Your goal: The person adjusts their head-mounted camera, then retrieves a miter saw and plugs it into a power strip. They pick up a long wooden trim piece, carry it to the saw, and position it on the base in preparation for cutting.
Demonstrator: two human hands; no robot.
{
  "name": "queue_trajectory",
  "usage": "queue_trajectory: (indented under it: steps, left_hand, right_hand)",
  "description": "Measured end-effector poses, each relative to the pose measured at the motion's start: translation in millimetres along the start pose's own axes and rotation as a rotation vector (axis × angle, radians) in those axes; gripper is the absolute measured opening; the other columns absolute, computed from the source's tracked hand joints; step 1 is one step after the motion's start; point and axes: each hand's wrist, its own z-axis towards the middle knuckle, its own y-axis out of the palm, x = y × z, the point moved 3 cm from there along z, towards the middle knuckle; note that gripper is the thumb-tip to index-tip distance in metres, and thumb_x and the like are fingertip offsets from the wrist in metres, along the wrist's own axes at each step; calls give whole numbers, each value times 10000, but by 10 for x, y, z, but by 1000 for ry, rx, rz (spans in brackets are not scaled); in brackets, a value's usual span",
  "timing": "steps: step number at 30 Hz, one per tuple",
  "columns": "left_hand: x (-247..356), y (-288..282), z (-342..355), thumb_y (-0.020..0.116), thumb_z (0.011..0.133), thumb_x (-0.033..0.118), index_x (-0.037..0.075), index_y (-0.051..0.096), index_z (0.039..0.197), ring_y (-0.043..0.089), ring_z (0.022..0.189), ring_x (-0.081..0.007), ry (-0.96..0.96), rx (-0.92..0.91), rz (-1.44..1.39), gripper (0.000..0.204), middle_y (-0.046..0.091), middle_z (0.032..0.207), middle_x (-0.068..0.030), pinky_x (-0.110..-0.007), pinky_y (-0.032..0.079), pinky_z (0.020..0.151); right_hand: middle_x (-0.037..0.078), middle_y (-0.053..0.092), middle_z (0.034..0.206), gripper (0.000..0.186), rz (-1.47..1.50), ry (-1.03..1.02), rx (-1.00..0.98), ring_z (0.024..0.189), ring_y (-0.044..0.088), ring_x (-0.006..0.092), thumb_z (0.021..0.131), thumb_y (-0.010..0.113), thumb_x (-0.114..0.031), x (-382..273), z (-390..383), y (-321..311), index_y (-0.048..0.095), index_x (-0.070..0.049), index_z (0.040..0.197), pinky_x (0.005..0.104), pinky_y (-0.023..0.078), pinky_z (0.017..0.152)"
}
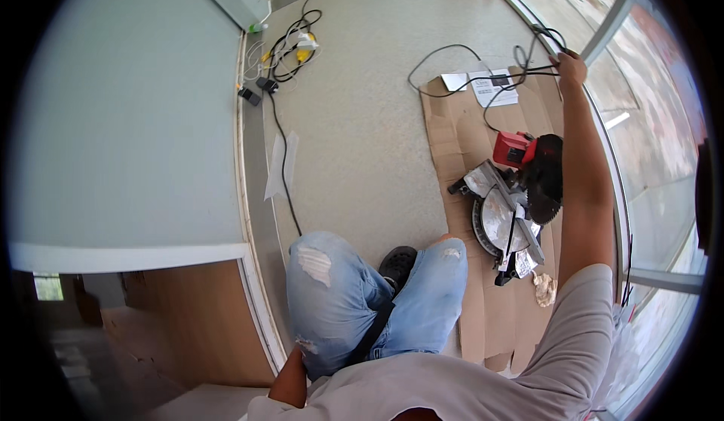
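Right hand [572,67] holding a cord [544,73]
Fingers closed on the cord, which loops over the cardboard [483,300] to the saw [504,210]; left hand hidden, its fingers' state I cannot tell.

right fingers [562,58] hold black cable [541,74]; saw [498,217] on cardboard [483,308]

Glazed corridor or balcony (seemingly makeshift workspace) | glass panes [652,100] | saw [499,213] on cardboard [490,319]
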Motion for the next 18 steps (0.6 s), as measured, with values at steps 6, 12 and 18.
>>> queue_trajectory:
  steps: [6, 12, 18]
  left_hand:
    - [-167, 121, -73, 602, 905, 243, -13, 710, 991, 690, 859, -355, 18, 39, -12, 291, 722, 931, -219, -420, 518, 784]
    - [-289, 133, 130, 601, 906, 246, -13, 710, 993, 690, 863, -357, 90, 59, -27, 294, 723, 936, -220, -421, 518, 787]
    - [-663, 17, 443, 600, 907, 249, -13, 710, 995, 691, 868, -360, 231, 167, -65, 297, 723, 940, -222, -422, 518, 790]
  right_hand:
    - [282, 677, 809, 130, -1089, 139, -352, 727, 730, 385, 804, 658, 10, 234, -111, -339, 629, 106, 888, 423, 592, 633]
    - [311, 689, 1017, 193, -1606, -458, -465, 1025, 663, 463, 852, 566, -35, 200, -48, -530, 678, 68, 970, 503, 540, 870]
    - [252, 486, 1452, 524, -1097, -819, -383, 1317, 499, 423, 852, 426, 140, -580, -1093, 47, 587, -37, 1318, 440, 449, 1073]
